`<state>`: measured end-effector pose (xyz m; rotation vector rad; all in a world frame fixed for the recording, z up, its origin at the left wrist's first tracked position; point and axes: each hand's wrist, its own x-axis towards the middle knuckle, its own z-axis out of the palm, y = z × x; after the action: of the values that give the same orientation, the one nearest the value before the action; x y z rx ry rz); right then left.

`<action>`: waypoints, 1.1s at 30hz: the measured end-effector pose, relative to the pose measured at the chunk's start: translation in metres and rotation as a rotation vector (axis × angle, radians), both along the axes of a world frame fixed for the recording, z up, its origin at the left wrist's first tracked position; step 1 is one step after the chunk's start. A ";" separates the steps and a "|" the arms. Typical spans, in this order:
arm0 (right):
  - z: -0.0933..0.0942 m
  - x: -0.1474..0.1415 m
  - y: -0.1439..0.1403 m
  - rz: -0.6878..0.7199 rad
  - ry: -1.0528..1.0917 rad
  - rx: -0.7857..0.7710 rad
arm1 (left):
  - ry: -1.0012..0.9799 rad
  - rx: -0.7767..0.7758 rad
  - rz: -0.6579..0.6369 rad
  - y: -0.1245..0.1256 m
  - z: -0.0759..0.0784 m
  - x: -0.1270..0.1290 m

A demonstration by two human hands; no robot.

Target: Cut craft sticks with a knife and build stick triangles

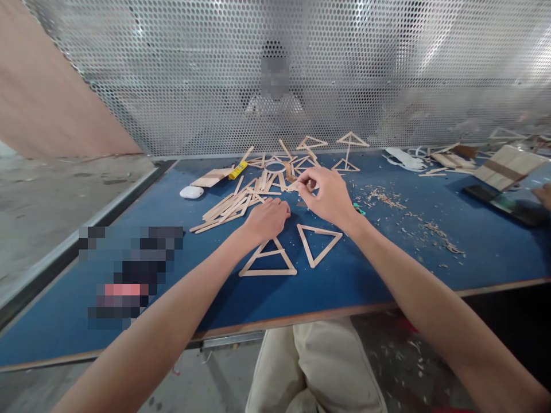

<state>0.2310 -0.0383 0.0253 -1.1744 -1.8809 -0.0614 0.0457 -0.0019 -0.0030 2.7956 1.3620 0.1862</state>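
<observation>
My left hand (267,221), its fingers curled together, is low over the tip of a triangle of craft sticks (279,252) that has a crossbar. What its fingers hold, if anything, is hidden. To the right, my right hand (329,192) is raised a little with thumb and forefinger pinched; I cannot make out what is between them. A second craft-stick triangle (319,232) lies point toward me, below my right hand. Beside my left hand spreads a pile of loose craft sticks (228,209). Behind both hands are more sticks and a roll of tape (276,166).
A yellow glue tube (238,170), a stick bundle (213,177) and a white case (191,192) are at back left. Finished stick frames (346,152) lean near the perforated metal screen (193,74). Wood scraps (385,198) litter the right. Another person's hand (543,195) shows at far right.
</observation>
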 end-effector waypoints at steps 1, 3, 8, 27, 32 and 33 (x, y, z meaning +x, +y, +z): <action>0.000 0.000 0.000 0.004 -0.002 -0.006 | -0.007 0.002 -0.002 0.000 0.001 -0.001; -0.001 0.001 0.001 0.005 -0.003 -0.016 | -0.029 0.000 0.008 0.002 0.004 -0.003; -0.001 0.001 0.001 -0.004 0.002 -0.015 | -0.096 0.048 0.013 0.005 0.021 -0.012; 0.000 -0.001 -0.001 0.027 -0.006 -0.018 | 0.198 0.144 -0.086 0.007 0.022 -0.002; -0.002 -0.001 0.001 0.014 -0.009 -0.029 | 0.181 0.122 -0.089 0.009 0.019 -0.003; -0.002 -0.001 0.002 0.010 -0.008 -0.030 | 0.173 0.117 -0.087 0.009 0.019 -0.003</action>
<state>0.2300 -0.0368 0.0229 -1.1863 -1.9011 -0.0326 0.0424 0.0074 0.0163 3.0238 1.2969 0.0232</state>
